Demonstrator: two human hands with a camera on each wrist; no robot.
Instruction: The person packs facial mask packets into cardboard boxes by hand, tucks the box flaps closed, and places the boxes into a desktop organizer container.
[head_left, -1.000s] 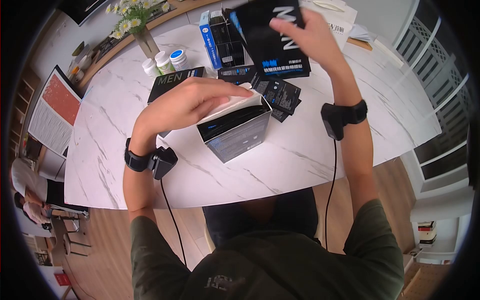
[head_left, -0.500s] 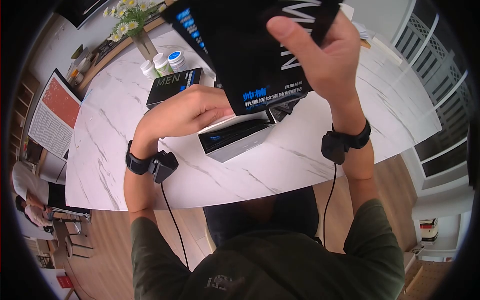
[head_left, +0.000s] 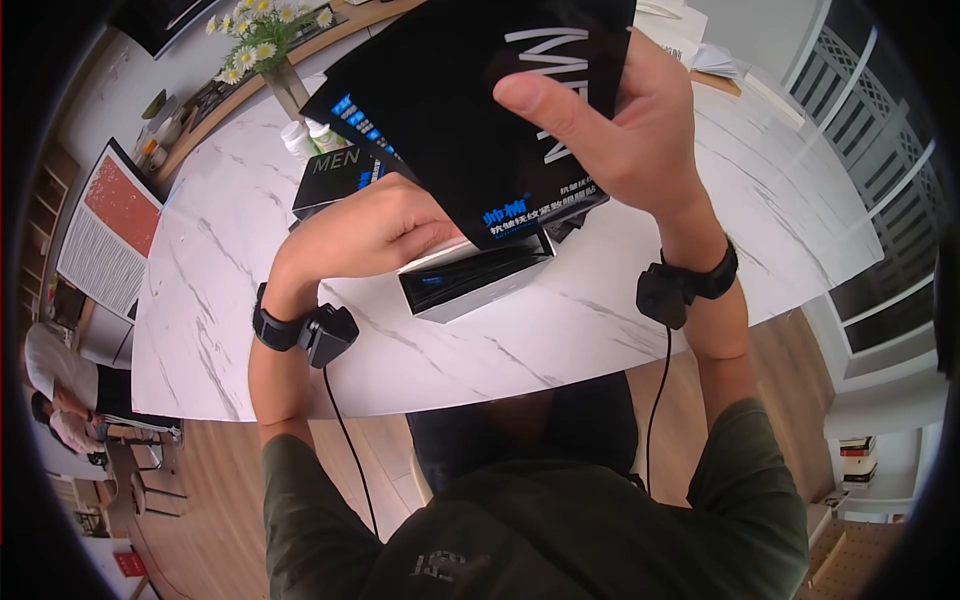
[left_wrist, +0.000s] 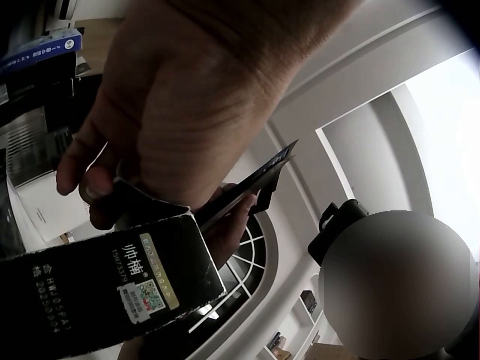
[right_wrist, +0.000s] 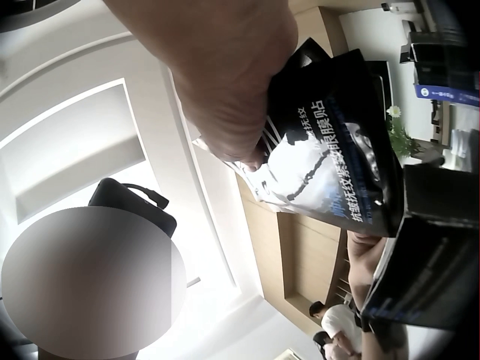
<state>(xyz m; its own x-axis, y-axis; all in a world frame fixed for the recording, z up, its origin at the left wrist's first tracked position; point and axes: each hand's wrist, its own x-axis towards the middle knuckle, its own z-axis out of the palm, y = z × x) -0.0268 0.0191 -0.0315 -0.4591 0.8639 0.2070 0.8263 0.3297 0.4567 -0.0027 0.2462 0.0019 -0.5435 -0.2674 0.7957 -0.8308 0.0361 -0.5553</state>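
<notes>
My right hand [head_left: 640, 130] grips a fanned stack of black packets [head_left: 440, 120] marked MEN, thumb across the front. The stack's lower corner hangs over the far edge of an open box [head_left: 480, 297] holding dark packets. My left hand [head_left: 375, 228] holds that box at its raised white flap, its fingertips partly hidden in the head view. In the left wrist view, curled fingers of the left hand [left_wrist: 172, 112] are at the flap of the black box [left_wrist: 112, 292]. The right wrist view shows the packets [right_wrist: 330, 165] beside the box [right_wrist: 435, 262].
A second black MEN box [head_left: 335, 170] lies behind the left hand, with white bottles [head_left: 298, 138] and a flower vase [head_left: 287, 88] beyond it. Papers [head_left: 716, 62] and a white bag stand at the table's [head_left: 790, 190] back right. Two people sit at far left.
My right hand has brought the packets from the back of the table towards me, over the box's far edge. The box has tipped, showing less of its front face; the left hand stays on it.
</notes>
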